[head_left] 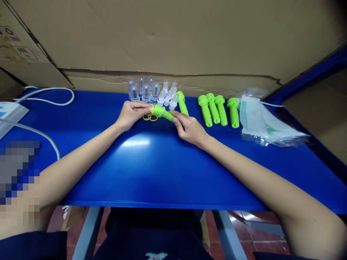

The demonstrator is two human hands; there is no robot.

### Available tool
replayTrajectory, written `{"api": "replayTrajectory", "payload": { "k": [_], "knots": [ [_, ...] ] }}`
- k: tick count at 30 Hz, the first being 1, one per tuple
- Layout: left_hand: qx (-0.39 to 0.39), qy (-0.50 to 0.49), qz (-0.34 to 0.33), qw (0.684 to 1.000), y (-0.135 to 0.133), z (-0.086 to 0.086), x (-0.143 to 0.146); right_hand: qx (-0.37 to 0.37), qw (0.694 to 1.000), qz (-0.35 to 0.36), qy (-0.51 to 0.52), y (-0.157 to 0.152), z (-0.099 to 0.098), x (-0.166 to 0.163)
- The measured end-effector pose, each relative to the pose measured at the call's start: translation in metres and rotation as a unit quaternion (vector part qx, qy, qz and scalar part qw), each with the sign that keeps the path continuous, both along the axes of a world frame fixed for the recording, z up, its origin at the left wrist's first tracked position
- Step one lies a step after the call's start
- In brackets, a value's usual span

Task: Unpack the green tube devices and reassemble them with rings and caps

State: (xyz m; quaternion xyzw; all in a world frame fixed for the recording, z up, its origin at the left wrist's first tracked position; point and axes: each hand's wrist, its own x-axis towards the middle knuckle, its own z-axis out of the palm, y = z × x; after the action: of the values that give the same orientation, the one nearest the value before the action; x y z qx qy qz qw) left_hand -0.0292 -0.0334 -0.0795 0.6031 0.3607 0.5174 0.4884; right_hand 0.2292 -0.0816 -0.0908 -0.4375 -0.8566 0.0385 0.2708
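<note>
My right hand (189, 128) grips a lime-green ribbed plastic handle (162, 112) by its body, holding it tilted with its wide end toward my left hand (131, 113). My left fingers are pinched at that wide end; what they hold there is too small to make out. Two yellow rings (150, 117) lie on the blue table (151, 162) just beneath the handle. Another green handle (182, 103) lies right behind my hands.
Several clear capsule caps (143, 91) and small white parts (168, 95) stand at the table's back. Several green handles (218, 110) lie in a row to the right, beside a clear plastic bag (260, 121). White cables (51, 94) and a device lie left. Cardboard walls the back.
</note>
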Motion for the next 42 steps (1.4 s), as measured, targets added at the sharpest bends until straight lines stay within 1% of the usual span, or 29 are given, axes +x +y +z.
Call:
{"api": "replayTrajectory", "payload": {
  "k": [6,12,19,26,34,42],
  "knots": [
    [0.004,0.003,-0.012,1.000,0.000,0.000,-0.001,0.001,1.000,-0.016,-0.015,-0.005,0.000,-0.005],
    [0.000,0.010,0.002,1.000,-0.001,0.003,-0.001,-0.009,0.999,-0.017,-0.029,-0.001,0.006,-0.008],
    [-0.002,0.001,-0.023,1.000,0.002,0.003,-0.001,-0.018,0.999,-0.029,-0.036,-0.001,0.012,-0.008],
    [-0.004,0.006,-0.025,1.000,0.003,0.003,0.001,-0.025,0.999,-0.025,-0.016,-0.002,0.011,-0.006],
    [-0.033,-0.014,-0.032,0.999,0.004,0.000,0.001,-0.046,0.998,-0.025,-0.021,0.000,0.011,-0.003],
    [-0.020,0.001,-0.026,0.999,0.005,-0.002,0.000,-0.047,0.999,-0.010,0.004,0.001,0.008,-0.001]
  ]
}}
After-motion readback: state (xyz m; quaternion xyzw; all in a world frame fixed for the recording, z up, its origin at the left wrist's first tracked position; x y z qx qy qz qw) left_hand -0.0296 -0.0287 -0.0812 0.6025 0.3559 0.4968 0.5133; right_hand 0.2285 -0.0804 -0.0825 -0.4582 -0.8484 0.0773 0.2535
